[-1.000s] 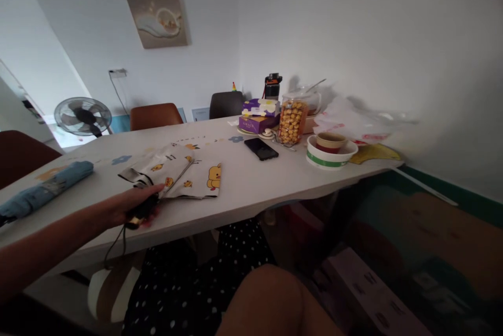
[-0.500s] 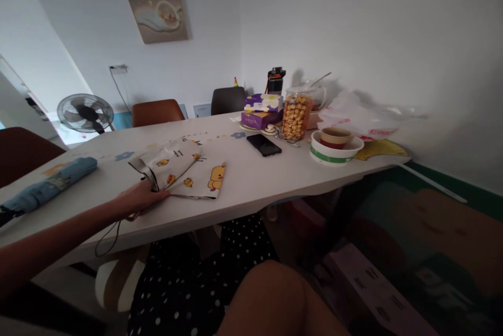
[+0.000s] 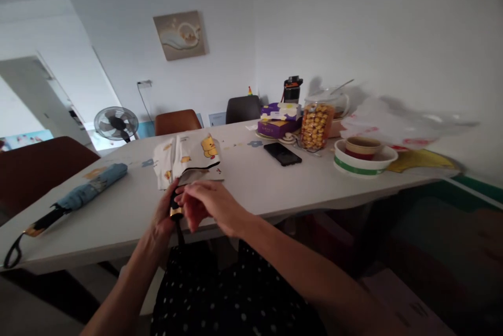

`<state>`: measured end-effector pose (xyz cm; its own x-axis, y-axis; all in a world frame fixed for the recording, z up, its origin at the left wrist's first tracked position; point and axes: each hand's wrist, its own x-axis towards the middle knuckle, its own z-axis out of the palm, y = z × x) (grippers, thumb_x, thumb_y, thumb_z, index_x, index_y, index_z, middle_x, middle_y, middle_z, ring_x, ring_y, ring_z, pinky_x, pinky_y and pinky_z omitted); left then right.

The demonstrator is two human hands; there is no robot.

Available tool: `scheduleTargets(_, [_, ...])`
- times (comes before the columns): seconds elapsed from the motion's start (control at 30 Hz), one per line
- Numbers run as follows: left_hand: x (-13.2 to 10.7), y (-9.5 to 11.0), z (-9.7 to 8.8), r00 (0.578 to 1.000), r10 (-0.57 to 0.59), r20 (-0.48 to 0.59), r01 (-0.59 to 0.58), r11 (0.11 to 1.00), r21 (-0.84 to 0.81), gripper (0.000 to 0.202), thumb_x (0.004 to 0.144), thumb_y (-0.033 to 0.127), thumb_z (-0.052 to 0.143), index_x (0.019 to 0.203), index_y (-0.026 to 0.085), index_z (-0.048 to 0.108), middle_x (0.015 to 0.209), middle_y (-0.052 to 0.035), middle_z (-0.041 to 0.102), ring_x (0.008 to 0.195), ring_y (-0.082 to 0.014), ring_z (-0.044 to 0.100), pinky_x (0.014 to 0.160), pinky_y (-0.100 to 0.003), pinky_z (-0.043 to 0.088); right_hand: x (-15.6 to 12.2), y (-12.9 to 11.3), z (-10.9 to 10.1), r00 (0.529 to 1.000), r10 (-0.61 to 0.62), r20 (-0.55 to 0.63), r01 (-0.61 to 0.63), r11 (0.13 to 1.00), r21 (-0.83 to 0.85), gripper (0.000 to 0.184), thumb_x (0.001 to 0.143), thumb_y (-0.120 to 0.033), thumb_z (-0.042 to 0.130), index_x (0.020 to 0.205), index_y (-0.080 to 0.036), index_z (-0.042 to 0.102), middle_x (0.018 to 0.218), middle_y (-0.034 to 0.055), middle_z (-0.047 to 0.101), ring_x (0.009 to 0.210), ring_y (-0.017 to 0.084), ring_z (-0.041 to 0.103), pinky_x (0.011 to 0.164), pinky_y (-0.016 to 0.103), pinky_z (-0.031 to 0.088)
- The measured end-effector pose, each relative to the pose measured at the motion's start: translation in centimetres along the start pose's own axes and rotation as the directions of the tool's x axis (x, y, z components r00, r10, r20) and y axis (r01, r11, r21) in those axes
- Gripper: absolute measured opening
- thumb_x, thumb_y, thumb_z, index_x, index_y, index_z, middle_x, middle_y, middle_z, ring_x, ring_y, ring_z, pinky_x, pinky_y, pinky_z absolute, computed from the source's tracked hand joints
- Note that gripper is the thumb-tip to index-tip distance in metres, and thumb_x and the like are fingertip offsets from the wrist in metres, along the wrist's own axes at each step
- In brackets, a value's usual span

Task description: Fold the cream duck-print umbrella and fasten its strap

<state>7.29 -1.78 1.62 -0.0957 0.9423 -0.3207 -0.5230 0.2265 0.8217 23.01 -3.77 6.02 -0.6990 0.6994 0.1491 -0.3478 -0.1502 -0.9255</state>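
Observation:
A folding umbrella [image 3: 196, 153] with white fabric and yellow duck prints lies loosely folded near the table's front edge. Its black handle [image 3: 175, 204] with a gold ring points toward me, a dark strap hanging from the end. My left hand [image 3: 163, 213] is wrapped around this handle from the left side. Over the handle from the right comes my right hand [image 3: 202, 202], its fingers loosely bent and apart; whether the fingertips touch the handle I cannot tell. A second folding umbrella [image 3: 88, 189], blue and rolled up, rests on the left of the table.
Right of the umbrella a black phone [image 3: 282, 154] lies on the white table [image 3: 251, 194]. Farther right stand purple boxes [image 3: 277, 127], a jar of popcorn [image 3: 315, 126], nested bowls [image 3: 363, 160] and a plastic bag [image 3: 389, 122]. Chairs [image 3: 176, 122] and a fan [image 3: 117, 122] are behind.
My right hand has come into view beside the handle. The left hand has shifted from the fabric's edge to the handle, and the umbrella has turned with its handle toward me. The view has shifted.

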Motion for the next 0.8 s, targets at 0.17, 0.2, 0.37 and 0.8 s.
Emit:
scheduleTargets(0.17, [0.5,-0.2,0.7,0.973,-0.074,0.219,0.137,0.948,-0.288,0.039,0.094,0.034,0.029,0.059,0.018,0.035,0.04,0.0058,0.032,0.032,-0.0031,0.036,0.032,-0.01,0.033,4.5,2.2,-4.4,0.99,0.099,-0.1,-0.115,0.979,-0.17,0.013,0.079,-0.013,0.048,0.07,-0.013,0.058,0.058,0.0007,0.061,0.049,0.01,0.059,0.052,0.023,0.051])
scheduleTargets(0.2, [0.5,-0.1,0.7,0.973,-0.078,0.217,0.134,0.957,-0.257,0.04,0.094,0.035,0.028,0.059,0.018,0.036,0.04,0.0056,0.032,0.032,-0.0039,0.037,0.03,-0.011,0.032,5.1,2.6,-4.7,0.988,0.12,-0.099,-0.139,0.968,-0.21,0.012,0.079,-0.013,0.049,0.069,-0.013,0.057,0.058,0.001,0.062,0.048,0.011,0.059,0.051,0.023,0.051])
scheduleTargets(0.37, [0.3,0.4,0.2,0.98,0.052,0.194,-0.048,0.998,-0.027,0.034,0.087,0.036,0.046,0.059,0.017,0.041,0.042,0.0053,0.036,0.034,-0.0048,0.039,0.032,-0.013,0.034,7.1,3.9,-4.2,0.978,0.138,-0.157,-0.185,0.919,-0.349,0.02,0.083,-0.026,0.048,0.072,-0.014,0.06,0.06,0.004,0.064,0.05,0.013,0.059,0.046,0.022,0.046])
scheduleTargets(0.8, [1.1,-1.6,2.0,0.889,0.453,-0.061,-0.399,0.834,0.382,0.031,0.063,0.041,0.064,0.055,0.015,0.051,0.04,0.0023,0.047,0.032,-0.0088,0.043,0.032,-0.019,0.034,8.6,5.8,-4.5,0.993,0.1,-0.063,-0.102,0.995,-0.023,0.035,0.066,-0.05,0.066,0.072,-0.017,0.055,0.051,-0.0048,0.044,0.043,0.008,0.037,0.039,0.02,0.032])
